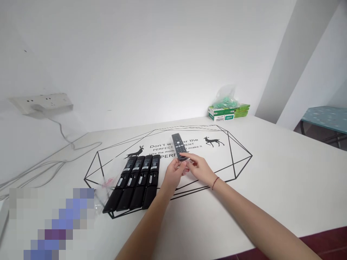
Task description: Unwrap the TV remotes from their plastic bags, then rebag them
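Observation:
A black remote control (179, 146), buttons facing up, points away from me over the printed lettering. My left hand (173, 173) is closed at its near end, thumb towards the other hand. My right hand (200, 168) is closed there too, its index finger lying across the bottom of the remote. A bit of clear plastic shows between the fingers; whether it wraps the remote I cannot tell. Left of my hands, several black remotes (138, 182) lie face down side by side, their battery compartments uncovered.
Clear plastic wrap (101, 196) lies beside the row. Green and white boxes (221, 112) with a clear bag (226, 98) on top stand against the wall. Grey cables (56, 159) run along the left from a wall socket (43, 103). The white table (284, 173) carries a black deer print.

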A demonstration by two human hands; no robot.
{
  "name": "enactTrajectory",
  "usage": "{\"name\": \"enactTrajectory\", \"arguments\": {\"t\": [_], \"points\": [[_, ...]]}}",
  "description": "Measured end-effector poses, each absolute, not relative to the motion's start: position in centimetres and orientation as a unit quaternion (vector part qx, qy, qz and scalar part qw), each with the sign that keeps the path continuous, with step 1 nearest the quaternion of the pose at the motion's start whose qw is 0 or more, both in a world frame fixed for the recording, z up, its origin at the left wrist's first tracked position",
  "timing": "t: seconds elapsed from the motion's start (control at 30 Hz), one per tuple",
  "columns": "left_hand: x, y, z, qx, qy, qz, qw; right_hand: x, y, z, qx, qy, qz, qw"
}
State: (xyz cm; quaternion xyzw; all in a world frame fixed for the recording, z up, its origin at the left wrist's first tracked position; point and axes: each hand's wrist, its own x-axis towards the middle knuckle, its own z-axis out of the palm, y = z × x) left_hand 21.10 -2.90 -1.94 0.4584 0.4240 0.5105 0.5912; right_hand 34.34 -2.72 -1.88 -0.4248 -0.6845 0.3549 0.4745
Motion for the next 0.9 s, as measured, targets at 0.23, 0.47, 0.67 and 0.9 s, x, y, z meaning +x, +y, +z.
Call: {"name": "enactTrajectory", "arguments": {"t": [0.23, 0.47, 0.67, 0.9], "points": [[20.9, -3.0, -1.2, 0.495, 0.409, 0.522, 0.561, 34.0, -3.1, -1.3, -0.389, -0.613, 0.44, 0.528], [21.3, -3.0, -2.5, 0.564, 0.423, 0.484, 0.517, 33.8, -2.6, -2.0, -0.341, -0.538, 0.554, 0.536], [20.7, -2.7, -3.2, 0.627, 0.454, 0.445, 0.451, 34.2, -2.3, -2.2, -0.347, -0.62, 0.49, 0.505], [19.8, -3.1, -1.6, 0.673, 0.47, 0.41, 0.398, 34.4, -2.2, -2.3, -0.376, -0.659, 0.4, 0.514]]}}
